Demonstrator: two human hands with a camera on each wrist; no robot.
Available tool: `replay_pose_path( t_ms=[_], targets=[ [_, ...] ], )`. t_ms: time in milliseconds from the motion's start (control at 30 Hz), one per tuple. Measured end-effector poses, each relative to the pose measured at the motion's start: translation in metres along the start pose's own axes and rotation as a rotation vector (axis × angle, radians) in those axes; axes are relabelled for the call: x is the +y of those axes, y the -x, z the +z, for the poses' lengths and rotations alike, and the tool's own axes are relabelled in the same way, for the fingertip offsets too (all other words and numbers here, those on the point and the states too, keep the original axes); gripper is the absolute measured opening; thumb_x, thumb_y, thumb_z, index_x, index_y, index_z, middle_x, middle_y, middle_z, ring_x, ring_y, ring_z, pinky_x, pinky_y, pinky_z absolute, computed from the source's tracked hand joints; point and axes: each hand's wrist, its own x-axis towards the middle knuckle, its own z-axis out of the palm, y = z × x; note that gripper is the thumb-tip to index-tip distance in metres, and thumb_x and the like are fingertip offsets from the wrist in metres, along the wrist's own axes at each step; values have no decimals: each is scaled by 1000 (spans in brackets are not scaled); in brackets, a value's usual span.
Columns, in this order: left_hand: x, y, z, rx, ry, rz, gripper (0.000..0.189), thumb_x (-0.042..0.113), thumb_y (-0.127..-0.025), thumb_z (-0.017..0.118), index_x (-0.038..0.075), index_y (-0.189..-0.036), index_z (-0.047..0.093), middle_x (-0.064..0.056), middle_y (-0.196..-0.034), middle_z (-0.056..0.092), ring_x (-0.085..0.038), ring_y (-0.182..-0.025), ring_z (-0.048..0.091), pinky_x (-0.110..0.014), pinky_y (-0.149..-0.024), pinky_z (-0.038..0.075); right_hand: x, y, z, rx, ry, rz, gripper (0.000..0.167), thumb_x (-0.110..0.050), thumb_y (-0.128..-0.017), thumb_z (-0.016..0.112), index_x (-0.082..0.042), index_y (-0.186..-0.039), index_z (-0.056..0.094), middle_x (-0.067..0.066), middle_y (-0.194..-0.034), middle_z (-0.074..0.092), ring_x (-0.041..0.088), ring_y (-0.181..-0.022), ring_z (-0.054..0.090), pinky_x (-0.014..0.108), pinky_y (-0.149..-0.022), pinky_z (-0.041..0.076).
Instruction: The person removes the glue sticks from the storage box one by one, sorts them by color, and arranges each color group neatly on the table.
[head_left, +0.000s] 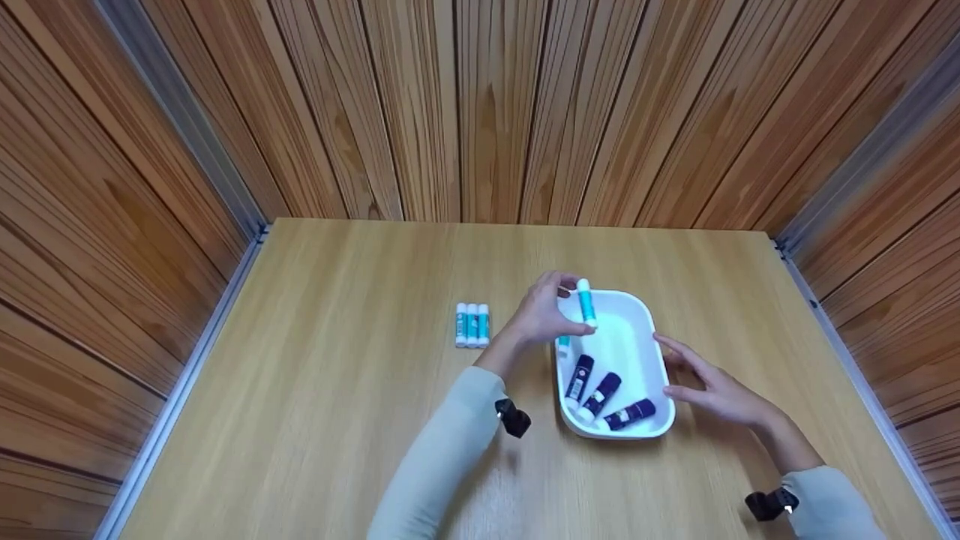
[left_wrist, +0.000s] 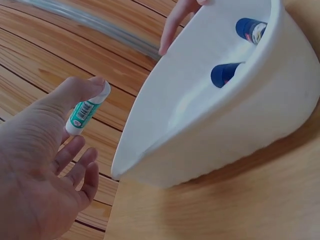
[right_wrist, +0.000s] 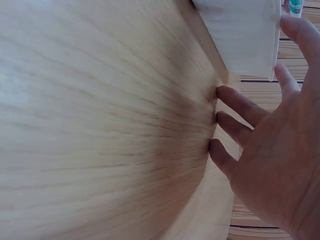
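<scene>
My left hand (head_left: 546,313) pinches a teal-and-white glue stick (head_left: 586,303) by its two ends, raised over the far left part of a white tub (head_left: 637,304). In the left wrist view the thumb presses one end of the glue stick (left_wrist: 84,114). Thumb and index finger of my right hand (head_left: 716,391) rest at the tub's right rim, while the other fingertips (right_wrist: 226,93) are down on the table. Inside the tub lie three dark blue glue sticks (head_left: 601,396) near the front and another teal one (head_left: 563,343) against the left wall, partly hidden.
Left of the tub, three teal-and-white glue sticks (head_left: 472,325) lie side by side in a row on the wooden table (head_left: 337,375). Wood-panelled walls (head_left: 495,112) enclose the table at the back and both sides. Each wrist carries a small black camera (head_left: 513,418).
</scene>
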Motion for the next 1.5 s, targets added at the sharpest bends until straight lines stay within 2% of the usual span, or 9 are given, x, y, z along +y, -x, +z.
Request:
replay_pose_path(
  t_ms=[67,167,233,433,567,867,1067,1367,1500],
  targets=[
    [-1,1,-5,-7,1,-7,80,23,-91,97,21,-159,55,-2,-160,59,-23,-151,57,-42,-122,58,0,0,0,1,9,1,83,-29,-113,69,-24,-181,22,24,-169,54,51,-161,47,19,-122,39],
    [-4,3,-13,-17,-10,-12,81,25,-91,97,24,-160,54,0,-161,58,-23,-153,56,-43,-122,58,-1,0,1,-3,10,-4,83,-29,-113,68,-23,-182,21,26,-169,54,53,-161,46,49,-132,43],
    [-6,4,-17,-26,-27,-4,81,25,-92,96,24,-161,53,1,-161,57,-23,-153,55,-44,-122,57,-1,0,1,-5,12,-5,84,-28,-113,68,-23,-182,20,26,-170,52,54,-161,45,67,-131,41],
    [-14,6,-32,-35,-70,31,83,23,-92,96,23,-162,52,0,-162,58,-23,-154,54,-44,-124,54,0,0,1,-5,10,-7,83,-27,-113,67,-23,-182,20,27,-170,51,55,-161,45,73,-130,39],
    [-20,8,-42,-30,-74,27,84,23,-91,97,23,-162,52,0,-161,58,-24,-154,54,-45,-124,54,0,0,1,-19,-34,-17,84,-26,-113,67,-21,-182,18,32,-173,45,61,-163,38,89,-126,28],
    [-37,14,-68,-24,-95,44,85,25,-91,97,23,-163,52,-2,-162,57,-26,-154,54,-50,-126,52,0,0,0,-9,-12,-8,84,-27,-113,68,-20,-182,20,31,-169,50,59,-160,44,87,-126,30],
    [-47,18,-84,-17,-106,44,84,23,-91,96,21,-163,52,-5,-162,57,-28,-154,54,-53,-127,51,1,0,0,-17,-21,-9,85,-27,-113,67,-21,-182,18,32,-169,50,61,-160,42,89,-125,29],
    [-65,29,-108,1,-74,-17,81,25,-93,95,25,-162,52,-3,-162,57,-29,-154,53,-55,-124,52,1,-2,-1,-22,-41,-26,84,-26,-113,67,-23,-182,19,30,-178,39,59,-165,33,91,-127,22],
    [-72,31,-119,3,-78,-38,81,24,-93,95,22,-162,52,-4,-162,56,-30,-155,52,-55,-125,52,2,-1,0,-21,-45,-31,84,-25,-113,67,-22,-182,19,31,-178,40,59,-165,33,90,-127,22]
  ],
)
